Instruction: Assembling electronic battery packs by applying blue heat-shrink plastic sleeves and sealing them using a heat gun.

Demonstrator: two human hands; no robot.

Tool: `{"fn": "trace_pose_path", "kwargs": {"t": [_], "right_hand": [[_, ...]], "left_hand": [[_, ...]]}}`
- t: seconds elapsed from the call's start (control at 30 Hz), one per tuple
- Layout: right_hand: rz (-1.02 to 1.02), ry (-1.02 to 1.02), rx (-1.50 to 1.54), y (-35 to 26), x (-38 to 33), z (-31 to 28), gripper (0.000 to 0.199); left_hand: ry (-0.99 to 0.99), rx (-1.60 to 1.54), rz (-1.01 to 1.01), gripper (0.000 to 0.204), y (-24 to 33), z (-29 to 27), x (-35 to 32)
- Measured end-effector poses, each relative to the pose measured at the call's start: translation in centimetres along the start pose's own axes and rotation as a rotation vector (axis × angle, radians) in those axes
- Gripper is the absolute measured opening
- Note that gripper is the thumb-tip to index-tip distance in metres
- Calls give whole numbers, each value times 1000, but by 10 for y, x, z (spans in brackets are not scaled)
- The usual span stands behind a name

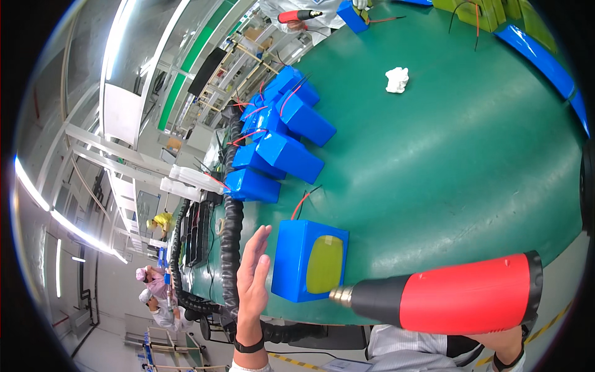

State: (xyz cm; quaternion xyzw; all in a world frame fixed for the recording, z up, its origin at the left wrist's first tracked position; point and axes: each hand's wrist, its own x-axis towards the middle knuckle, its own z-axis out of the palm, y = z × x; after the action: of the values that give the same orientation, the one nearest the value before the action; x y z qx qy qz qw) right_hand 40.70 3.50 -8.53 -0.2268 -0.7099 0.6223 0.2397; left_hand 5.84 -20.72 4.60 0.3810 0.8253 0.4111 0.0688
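A blue-wrapped battery pack (288,260) stands on the green table right in front of me, with red and black wires at its far end. An oval of yellow-green surface (325,266) shows through the blue wrap on its near right face. Beside the pack's left side is my left hand (253,279), fingers stretched out and holding nothing; whether it touches the pack I cannot tell. My right hand (503,342), mostly hidden, grips a red and black heat gun (465,294). The gun's metal nozzle points left, close to the lower edge of that oval.
Several blue battery packs (288,155) stand grouped at the table's left edge, beside a black corrugated hose (232,235). A crumpled white wad (396,80) lies farther off. Yellow-green packs (477,13) sit at the far right. Across the table, a person (319,28) holds another heat gun (300,16).
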Motion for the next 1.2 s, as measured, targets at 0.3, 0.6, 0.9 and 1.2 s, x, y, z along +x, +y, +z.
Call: {"fn": "trace_pose_path", "kwargs": {"t": [0.3,0.6,0.9,1.2], "right_hand": [[-19,59,-58,-3,-3,3,67],[79,328,146,15,-13,15,68],[152,440,126,42,-17,-6,66],[168,466,123,43,-24,-18,64]], "left_hand": [[44,-57,2,59,-5,-7,-23],[-77,337,48,77,22,15,-43],[36,510,-61,70,39,38,-45],[217,497,-53,54,24,65,-46]]}}
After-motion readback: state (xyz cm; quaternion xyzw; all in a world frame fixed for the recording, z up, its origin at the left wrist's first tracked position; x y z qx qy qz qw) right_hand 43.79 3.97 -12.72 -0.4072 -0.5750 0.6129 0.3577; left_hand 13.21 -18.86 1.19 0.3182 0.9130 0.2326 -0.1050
